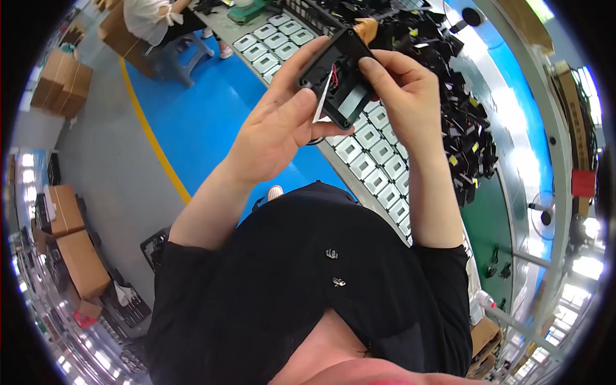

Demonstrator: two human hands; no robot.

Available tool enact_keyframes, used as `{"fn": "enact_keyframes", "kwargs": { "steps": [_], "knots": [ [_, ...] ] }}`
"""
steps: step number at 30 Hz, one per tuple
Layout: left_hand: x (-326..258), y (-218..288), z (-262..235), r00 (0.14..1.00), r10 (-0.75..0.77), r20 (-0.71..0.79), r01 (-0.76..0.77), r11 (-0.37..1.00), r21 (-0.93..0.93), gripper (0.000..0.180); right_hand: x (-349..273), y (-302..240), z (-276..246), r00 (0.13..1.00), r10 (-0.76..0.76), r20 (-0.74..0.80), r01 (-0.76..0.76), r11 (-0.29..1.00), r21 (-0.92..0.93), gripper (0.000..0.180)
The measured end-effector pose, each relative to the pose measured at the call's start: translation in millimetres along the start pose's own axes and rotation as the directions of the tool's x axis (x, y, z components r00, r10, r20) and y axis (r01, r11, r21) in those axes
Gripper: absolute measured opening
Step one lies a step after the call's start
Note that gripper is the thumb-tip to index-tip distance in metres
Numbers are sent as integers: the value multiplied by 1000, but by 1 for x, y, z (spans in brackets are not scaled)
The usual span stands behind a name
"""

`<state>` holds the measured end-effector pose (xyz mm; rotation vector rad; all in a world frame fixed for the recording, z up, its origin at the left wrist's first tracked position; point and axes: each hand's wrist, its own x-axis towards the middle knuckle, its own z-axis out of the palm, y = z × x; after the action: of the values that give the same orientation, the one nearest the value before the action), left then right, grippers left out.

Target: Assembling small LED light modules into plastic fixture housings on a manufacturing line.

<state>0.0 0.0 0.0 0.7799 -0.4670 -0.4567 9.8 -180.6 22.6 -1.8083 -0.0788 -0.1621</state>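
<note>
Head view: both bare hands are closed on an open black plastic housing [350, 65], held up between them. From where I stand, the left hand [273, 128] clasps the housing's left side, thumb at the rim and fingers around behind; the right hand [410, 93] grips its right edge, thumb pressed on the rim. Thin red wires [335, 75] show inside, and a narrow white strip [323, 97] slants past the housing's lower-left side, near the left thumb. Pale square frames [367, 136] lie in rows on a bench [219, 25], both below the housing and to its upper left. Right of the housing spreads a heap of black parts [463, 122]. Well off to the housing's upper left, a co-worker [146, 22] in a white top sits on a blue-grey stool [186, 64].
</note>
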Motion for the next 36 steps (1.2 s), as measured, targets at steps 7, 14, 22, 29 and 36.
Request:
{"fn": "enact_keyframes", "kwargs": {
  "steps": [7,14,22,29,36],
  "knots": [
    [-23,33,-42,944,286,-162,-151,815,559,51,-3,-26,58,978,-200,65,182,959,219,17],
    [-27,36,-52,876,483,-16,-233,450,862,48,1,-34,77,859,15,511,-275,856,437,24],
    [-26,44,-40,886,411,-213,-262,825,501,38,-3,-43,57,737,-598,316,661,537,-524,18],
    [-24,44,-26,917,291,-272,-163,897,410,37,-12,-65,42,532,-719,448,798,249,-548,22],
    [-22,49,-12,907,261,-330,-144,929,341,33,-15,-75,32,495,-705,508,817,179,-548,22]
  ]
}}
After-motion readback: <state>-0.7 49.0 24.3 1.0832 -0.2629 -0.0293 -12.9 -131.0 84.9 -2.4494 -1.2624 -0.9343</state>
